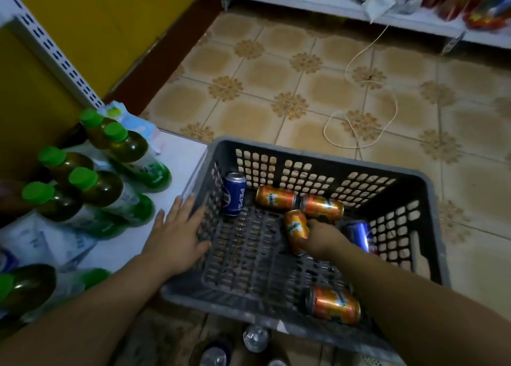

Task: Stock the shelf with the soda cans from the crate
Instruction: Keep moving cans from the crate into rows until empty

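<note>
A grey plastic crate (326, 159) sits on the floor beside a low white shelf (177, 155). Inside it my right hand (322, 239) grips an orange soda can (295, 227) near the middle. Two more orange cans (275, 197) (322, 206) lie at the back, and another orange can (336, 304) lies at the front. A blue Pepsi can (234, 193) stands in the back left corner, and a second blue can (359, 234) lies behind my right hand. My left hand (177, 234) rests with straight fingers on the crate's left wall.
Green-capped tea bottles (121, 155) lie packed on the white shelf at the left. A thin cord (392, 100) loops over the tiled floor behind the crate. Another white shelf (345, 8) with packets runs along the far side. Water bottles (255, 338) stand below the crate's front edge.
</note>
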A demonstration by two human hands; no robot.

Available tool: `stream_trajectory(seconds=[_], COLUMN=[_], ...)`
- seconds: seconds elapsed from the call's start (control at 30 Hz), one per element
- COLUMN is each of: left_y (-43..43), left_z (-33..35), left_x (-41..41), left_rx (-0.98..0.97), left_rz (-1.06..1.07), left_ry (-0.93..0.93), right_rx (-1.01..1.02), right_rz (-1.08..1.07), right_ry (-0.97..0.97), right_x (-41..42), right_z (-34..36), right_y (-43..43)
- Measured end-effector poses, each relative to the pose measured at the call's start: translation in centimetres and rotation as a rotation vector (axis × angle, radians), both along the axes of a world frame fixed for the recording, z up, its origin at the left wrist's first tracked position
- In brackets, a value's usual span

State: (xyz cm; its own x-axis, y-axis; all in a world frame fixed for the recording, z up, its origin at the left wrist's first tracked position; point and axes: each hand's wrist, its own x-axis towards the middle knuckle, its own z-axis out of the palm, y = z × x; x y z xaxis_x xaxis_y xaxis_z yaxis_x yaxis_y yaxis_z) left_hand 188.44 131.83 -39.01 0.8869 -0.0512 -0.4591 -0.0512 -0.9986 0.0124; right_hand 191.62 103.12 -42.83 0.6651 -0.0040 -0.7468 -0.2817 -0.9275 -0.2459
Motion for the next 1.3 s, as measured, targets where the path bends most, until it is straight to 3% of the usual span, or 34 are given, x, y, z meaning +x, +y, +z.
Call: stream_trajectory(seconds=[0.2,0.43,0.57,0.73,0.8,1.07,1.13,1.2,1.3], left_y=[0.6,1.1,0.9,-0.3,-1.3,-3.4,-2.7,-1.1,1.4], left_z=[-3.6,-4.2,-3.7,-1.6,0.6,18.5,23.6,28.3,34.8], left_x=[-0.6,-0.7,-0.5,-1.4,-2.6,-7.7,-9.4,-11.8,-15.8], left_rx=[-0.324,-0.38,-0.345,-0.185,-0.208,-1.06,-1.364,-1.564,-1.669], left_rz=[0.132,0.129,0.136,0.144,0.2,0.811,0.983,1.04,0.97], left_ry=[-0.168,-0.233,-0.192,-0.06,0.021,0.071,0.078,0.008,-0.181], right_rx=[-0.041,0.049,0.145,0.272,0.339,0.683,0.803,0.884,0.935], right_rz=[-0.205,-0.518,-0.614,-0.463,-0.416,-0.305,-0.305,-0.283,-0.191], right_ry=[-0.014,-0.067,-0.142,-0.248,-0.297,-0.549,-0.565,-0.581,-0.613], right_x=[-0.2,-0.5,-1.2,-2.7,-3.8,-9.4,-11.4,-13.7,-16.8], right_z=[-7.3,-12.5,-9.7,-0.1,4.6,24.8,29.0,32.8,37.8], right_y=[-0.6,1.2,2.4,3.8,4.4,9.2,10.4,11.6,13.9])
